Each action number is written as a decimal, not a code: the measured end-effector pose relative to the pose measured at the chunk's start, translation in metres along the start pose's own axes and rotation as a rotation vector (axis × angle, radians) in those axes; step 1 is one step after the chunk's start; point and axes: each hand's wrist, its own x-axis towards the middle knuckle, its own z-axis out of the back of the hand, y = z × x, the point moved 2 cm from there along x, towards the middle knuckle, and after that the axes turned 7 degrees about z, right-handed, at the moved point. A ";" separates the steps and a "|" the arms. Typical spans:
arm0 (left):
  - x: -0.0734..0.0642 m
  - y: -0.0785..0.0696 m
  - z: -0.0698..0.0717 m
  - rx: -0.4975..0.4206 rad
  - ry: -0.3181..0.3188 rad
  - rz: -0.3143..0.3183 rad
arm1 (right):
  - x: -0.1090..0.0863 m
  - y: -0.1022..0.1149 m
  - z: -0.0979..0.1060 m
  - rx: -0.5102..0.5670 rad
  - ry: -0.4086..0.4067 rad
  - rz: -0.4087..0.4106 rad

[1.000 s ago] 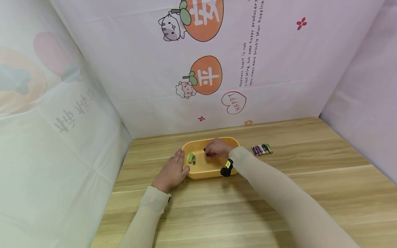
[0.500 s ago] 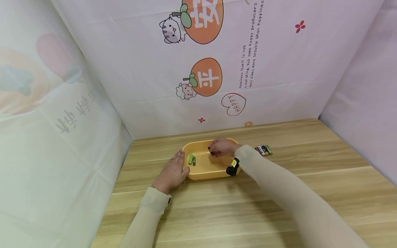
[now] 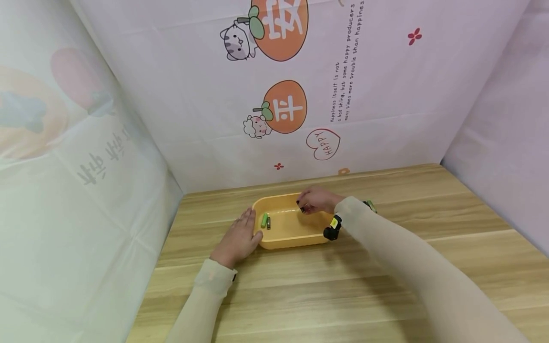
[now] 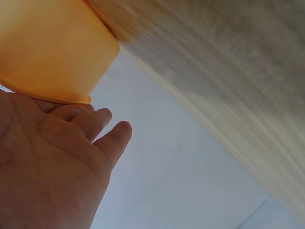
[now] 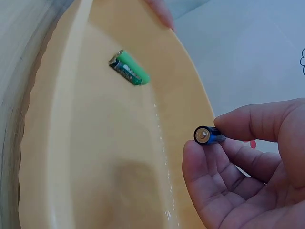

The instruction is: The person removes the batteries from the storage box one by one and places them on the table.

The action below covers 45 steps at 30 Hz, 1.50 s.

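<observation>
In the right wrist view my right hand pinches a small battery, blue and black with a metal end, between thumb and fingertips. That hand hangs over the right part of a yellow plastic basin. Two batteries lie side by side at the basin's left end: a plain green battery and a dark battery with green. My left hand rests with straight fingers against the basin's left rim; in the left wrist view its fingertips touch beneath the rim.
Right of the basin, a green battery shows past the right sleeve, which hides the others in that row. The wooden table ends at a white printed cloth behind and on both sides.
My right hand has moved right and slightly back with the battery, toward the basin's right end. Its sleeve now covers most of the battery row. The left hand stays put.
</observation>
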 end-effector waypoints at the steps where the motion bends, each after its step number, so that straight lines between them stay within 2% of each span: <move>1: 0.000 0.000 0.000 0.000 -0.003 -0.002 | -0.001 0.000 0.001 -0.007 0.002 0.003; 9: -0.002 -0.002 0.002 -0.002 -0.001 0.003 | -0.008 0.000 0.010 -0.021 0.015 0.029; 16: -0.002 -0.002 0.002 -0.004 -0.007 -0.007 | -0.012 -0.001 0.017 -0.028 -0.018 0.018; 25: -0.003 -0.002 0.002 -0.012 -0.013 -0.020 | -0.019 -0.008 0.034 -0.057 0.009 0.027; 36: -0.003 -0.002 0.003 -0.009 -0.011 -0.010 | -0.025 -0.001 0.042 -0.092 -0.024 0.018; 45: -0.004 -0.003 0.005 -0.010 -0.014 -0.013 | -0.027 0.002 0.054 -0.115 0.001 0.027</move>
